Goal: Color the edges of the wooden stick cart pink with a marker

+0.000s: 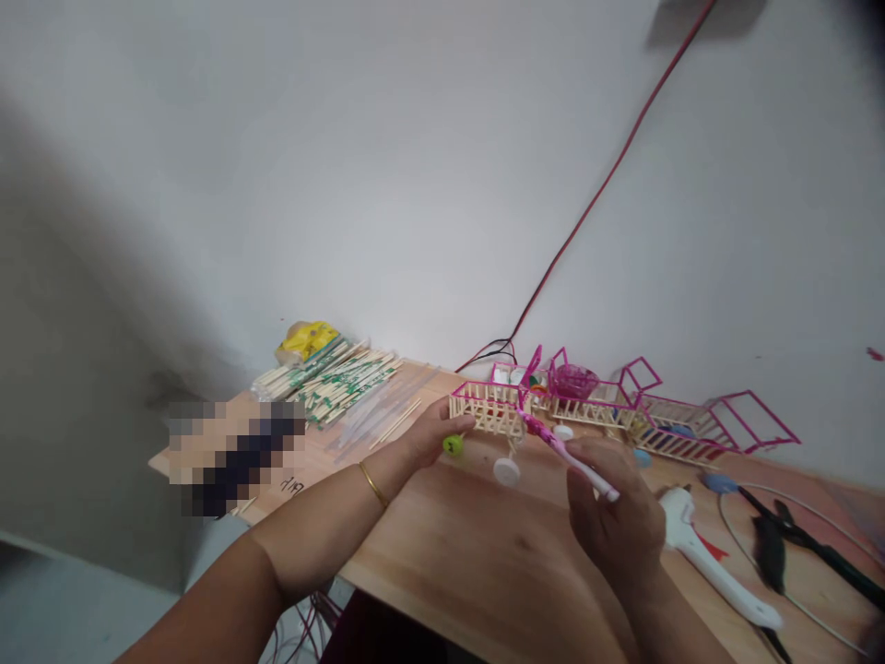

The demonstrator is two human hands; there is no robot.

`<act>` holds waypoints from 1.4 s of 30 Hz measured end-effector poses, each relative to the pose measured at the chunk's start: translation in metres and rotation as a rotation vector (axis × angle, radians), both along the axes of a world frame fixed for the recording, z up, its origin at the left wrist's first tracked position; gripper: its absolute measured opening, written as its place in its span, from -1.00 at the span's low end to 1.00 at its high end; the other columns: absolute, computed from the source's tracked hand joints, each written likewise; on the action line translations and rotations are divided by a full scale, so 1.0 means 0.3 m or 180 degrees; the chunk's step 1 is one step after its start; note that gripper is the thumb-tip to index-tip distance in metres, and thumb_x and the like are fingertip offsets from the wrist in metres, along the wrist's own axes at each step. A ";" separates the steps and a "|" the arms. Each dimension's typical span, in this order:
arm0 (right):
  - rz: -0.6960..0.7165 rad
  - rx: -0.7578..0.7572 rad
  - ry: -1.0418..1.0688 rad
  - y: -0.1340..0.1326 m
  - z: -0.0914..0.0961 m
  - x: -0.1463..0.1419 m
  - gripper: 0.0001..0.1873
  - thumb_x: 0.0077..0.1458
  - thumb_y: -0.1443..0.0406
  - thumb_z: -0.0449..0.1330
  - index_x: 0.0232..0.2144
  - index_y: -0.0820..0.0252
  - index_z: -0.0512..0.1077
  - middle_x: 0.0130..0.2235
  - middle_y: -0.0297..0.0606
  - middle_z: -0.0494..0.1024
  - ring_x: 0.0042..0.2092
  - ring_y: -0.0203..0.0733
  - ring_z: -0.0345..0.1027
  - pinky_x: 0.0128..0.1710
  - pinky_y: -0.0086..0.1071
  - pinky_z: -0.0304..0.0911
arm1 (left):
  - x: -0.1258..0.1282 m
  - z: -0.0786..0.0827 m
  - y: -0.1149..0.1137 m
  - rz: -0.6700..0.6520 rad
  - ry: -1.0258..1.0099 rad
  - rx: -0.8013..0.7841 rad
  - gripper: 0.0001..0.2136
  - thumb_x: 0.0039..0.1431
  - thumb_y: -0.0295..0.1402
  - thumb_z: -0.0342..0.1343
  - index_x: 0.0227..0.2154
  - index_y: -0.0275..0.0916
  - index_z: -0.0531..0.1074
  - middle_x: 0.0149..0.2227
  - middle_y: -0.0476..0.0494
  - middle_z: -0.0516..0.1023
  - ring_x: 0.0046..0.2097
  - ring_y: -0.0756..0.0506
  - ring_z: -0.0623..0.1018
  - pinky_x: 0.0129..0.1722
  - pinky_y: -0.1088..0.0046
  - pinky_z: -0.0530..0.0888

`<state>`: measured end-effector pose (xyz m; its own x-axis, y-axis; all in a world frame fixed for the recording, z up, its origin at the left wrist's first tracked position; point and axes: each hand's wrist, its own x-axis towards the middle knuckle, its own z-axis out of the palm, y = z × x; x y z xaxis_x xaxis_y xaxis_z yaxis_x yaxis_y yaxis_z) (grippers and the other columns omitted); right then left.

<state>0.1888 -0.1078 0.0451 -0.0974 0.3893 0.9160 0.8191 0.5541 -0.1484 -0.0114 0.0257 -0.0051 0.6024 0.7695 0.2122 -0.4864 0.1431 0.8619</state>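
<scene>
My left hand [437, 432] grips the left end of a small cart [488, 410] built from thin wooden sticks. Its top rail is pink and the side slats are bare wood. Bottle caps sit under it as wheels, a green cap [453, 446] and a white cap [507, 472] showing. In my right hand [615, 503] is a slim pink-and-white brush [571, 456], its pink-smeared tip against the cart's right end. Whether the tip has bristles is hard to make out. Behind the cart stands a bowl of pink paint [572, 382].
More pink-edged stick carts [681, 426] line the wall at right. A white glue gun [719, 563] and black-handled pliers or cutters [795, 535] lie nearer. Wrapped chopsticks [346, 383] and a yellow packet [308, 341] are at left. A red cable [608, 166] runs down the wall.
</scene>
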 end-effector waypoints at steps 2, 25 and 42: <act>0.0007 -0.0002 -0.0012 0.005 0.003 -0.003 -0.80 0.20 0.36 0.12 -0.11 0.11 0.40 -0.25 -0.21 0.55 -0.21 -0.15 0.47 -0.20 -0.25 0.35 | 0.000 -0.001 -0.001 0.0112 0.0084 0.0043 -0.36 -0.16 -0.19 0.46 0.02 -0.32 0.47 -0.04 -0.33 0.64 0.02 -0.30 0.60 0.10 0.17 0.42; 0.0098 0.0081 -0.0249 0.017 0.004 -0.012 -0.76 0.17 0.39 0.15 -0.10 0.08 0.39 -0.28 -0.25 0.57 -0.24 -0.16 0.49 -0.19 -0.26 0.34 | 0.009 0.015 -0.022 0.0746 0.0360 0.0546 -0.25 -0.20 -0.27 0.50 0.10 -0.27 0.34 0.09 -0.31 0.53 0.13 -0.29 0.52 0.16 0.15 0.40; 0.0138 0.0044 -0.0550 0.016 0.004 -0.033 -0.73 0.14 0.43 0.16 -0.09 0.11 0.39 -0.30 -0.28 0.57 -0.27 -0.20 0.46 -0.21 -0.28 0.29 | 0.024 0.038 -0.047 0.0956 0.0475 0.0809 -0.23 -0.22 -0.30 0.51 0.08 -0.26 0.29 0.12 -0.32 0.49 0.18 -0.31 0.48 0.21 0.10 0.38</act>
